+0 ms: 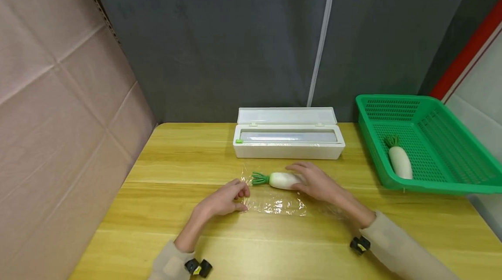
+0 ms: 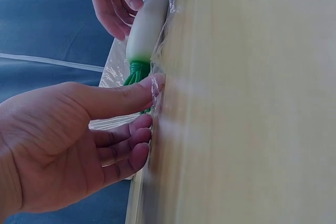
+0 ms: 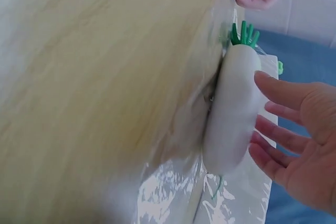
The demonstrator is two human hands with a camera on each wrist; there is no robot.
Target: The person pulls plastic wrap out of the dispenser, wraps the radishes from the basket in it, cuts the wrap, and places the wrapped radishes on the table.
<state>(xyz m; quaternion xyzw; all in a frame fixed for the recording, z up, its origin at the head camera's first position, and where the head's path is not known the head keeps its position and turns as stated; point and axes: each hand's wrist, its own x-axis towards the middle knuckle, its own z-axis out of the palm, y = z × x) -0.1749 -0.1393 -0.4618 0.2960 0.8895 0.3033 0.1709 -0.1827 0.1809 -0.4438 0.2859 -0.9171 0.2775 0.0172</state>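
Observation:
A white radish (image 1: 283, 180) with green stalks (image 1: 259, 178) lies on a sheet of clear cling film (image 1: 277, 205) on the wooden table, its stalks toward the left. My right hand (image 1: 315, 183) is around its plain end, thumb and fingers spread; in the right wrist view the thumb tip is right at the radish (image 3: 231, 111), the other fingers loosely bent beside it. At the film's left edge is my left hand (image 1: 226, 198), thumb and fingers apart. The left wrist view shows film over the left thumb tip (image 2: 153, 83).
Behind the radish stands a white cling film box (image 1: 289, 152), lid raised, with a roll inside and a green slider (image 1: 239, 141) at its left end. A green basket (image 1: 466, 149) at the right holds another white radish (image 1: 400, 162). A dark curtain (image 1: 219, 45) hangs at the back.

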